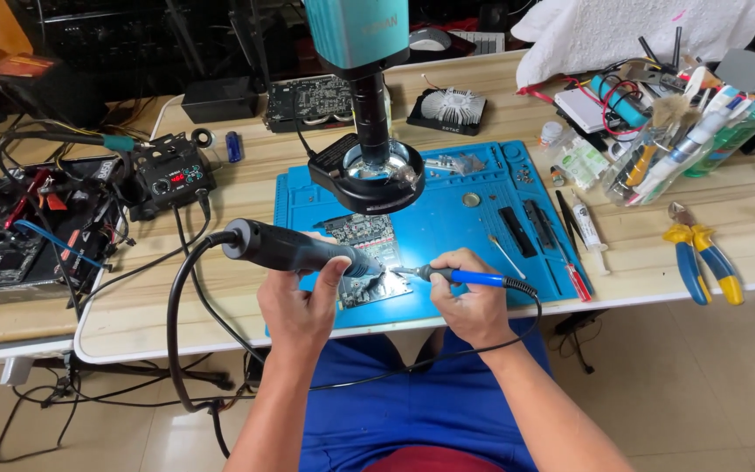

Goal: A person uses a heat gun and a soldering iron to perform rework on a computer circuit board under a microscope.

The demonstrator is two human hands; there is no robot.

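Observation:
My left hand (pixel 297 301) grips a thick black hot-air wand (pixel 286 246) with a black hose, its nozzle aimed down at a green circuit board (pixel 367 260). A slim blue-handled soldering iron (pixel 469 278) is held in my right hand (pixel 474 301), with its tip touching the board near the nozzle. The board lies on a blue work mat (pixel 465 227) under a teal microscope (pixel 369 79) with a lit ring light (pixel 377 170).
A black soldering station (pixel 172 179) sits left of the mat, with tangled cables and boards further left. Yellow-and-blue pliers (pixel 701 258), a syringe (pixel 589 229) and a jar of brushes and tools (pixel 657 153) lie to the right. A heatsink (pixel 452 107) is behind.

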